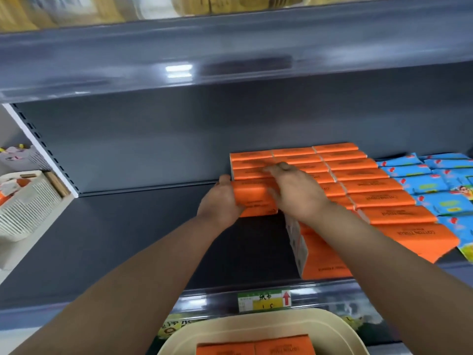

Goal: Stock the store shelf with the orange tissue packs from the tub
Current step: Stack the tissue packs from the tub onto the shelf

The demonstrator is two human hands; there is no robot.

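Note:
Several orange tissue packs [363, 175] stand in rows on the dark grey shelf [128, 239], right of its middle. My left hand [220, 203] grips the left end of one orange pack [253, 201] at the left front of that block. My right hand [294, 190] lies over the same pack's right side and the packs behind it, fingers stretched toward the back. One more orange pack [325, 262] stands at the shelf's front edge under my right forearm. The cream tub [256, 326] at the bottom holds two orange packs [256, 347].
Blue packets [435, 180] fill the shelf right of the orange block. A white slatted basket [25, 208] sits in the neighbouring bay at far left. A price label [263, 301] is on the shelf's front rail. The upper shelf's rail [230, 60] overhangs.

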